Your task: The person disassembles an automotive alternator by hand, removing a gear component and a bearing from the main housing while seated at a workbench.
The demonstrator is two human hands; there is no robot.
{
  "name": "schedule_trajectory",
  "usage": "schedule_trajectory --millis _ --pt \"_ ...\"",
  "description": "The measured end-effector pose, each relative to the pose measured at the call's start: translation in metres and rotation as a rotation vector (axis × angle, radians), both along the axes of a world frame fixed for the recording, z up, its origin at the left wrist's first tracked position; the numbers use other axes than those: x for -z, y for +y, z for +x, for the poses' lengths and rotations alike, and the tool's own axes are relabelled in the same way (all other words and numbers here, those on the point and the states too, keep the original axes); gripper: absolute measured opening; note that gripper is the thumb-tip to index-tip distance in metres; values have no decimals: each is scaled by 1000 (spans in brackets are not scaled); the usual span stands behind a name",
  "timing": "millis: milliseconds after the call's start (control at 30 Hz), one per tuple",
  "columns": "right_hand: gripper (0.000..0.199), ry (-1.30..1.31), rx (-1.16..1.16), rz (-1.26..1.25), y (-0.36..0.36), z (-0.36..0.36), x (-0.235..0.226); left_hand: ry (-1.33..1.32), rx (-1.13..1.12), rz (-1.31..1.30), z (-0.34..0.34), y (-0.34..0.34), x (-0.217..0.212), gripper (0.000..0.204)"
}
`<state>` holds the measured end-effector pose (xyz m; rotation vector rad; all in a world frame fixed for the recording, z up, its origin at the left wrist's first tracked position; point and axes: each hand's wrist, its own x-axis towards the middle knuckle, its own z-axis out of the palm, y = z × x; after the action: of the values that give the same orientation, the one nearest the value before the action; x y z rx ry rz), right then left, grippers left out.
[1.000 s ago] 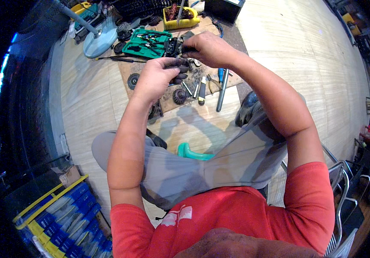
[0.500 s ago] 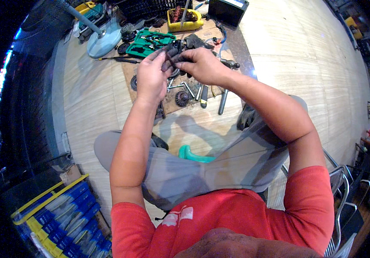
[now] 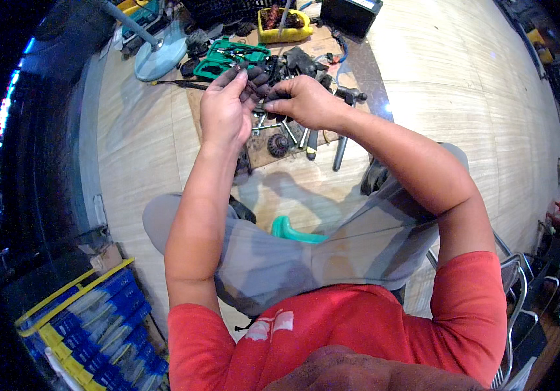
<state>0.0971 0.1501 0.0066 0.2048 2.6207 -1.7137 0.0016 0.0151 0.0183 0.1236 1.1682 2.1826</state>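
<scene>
Toward the near edge of the board | dark ridged round part is seen | left hand loosely curled, right hand pinch-shaped; any hold cannot be told | part judged stiff, dense, possibly greasy; best gripped around its rim

One left hand and one right hand make two, with two red sleeves and two dark shoes. There is one board, one green tool case, one yellow tub, one black box, one ridged wheel, one knife handle and one metal tube. One pale blue stand base carries one pole. One green curved piece counts too. The small metal pieces are too jumbled to number, as are the blue packs.
</scene>
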Motion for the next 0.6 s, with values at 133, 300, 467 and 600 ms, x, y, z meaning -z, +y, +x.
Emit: schedule_trajectory --millis 133,300,467,600 --pt "22 89 -62 73 2 -1 11 41 -23 -60 -1 -2 5 14" --pt "25 11 -65 -17 1 0 12 32 25 -49 -6 -4 10 13" --pt "28 81 -82 12 4 -3 14 9 5 -46 -6 -2 11 13" --pt "26 57 -100 69 6 -2 6 -11 42 -44 -8 -4 9 13"
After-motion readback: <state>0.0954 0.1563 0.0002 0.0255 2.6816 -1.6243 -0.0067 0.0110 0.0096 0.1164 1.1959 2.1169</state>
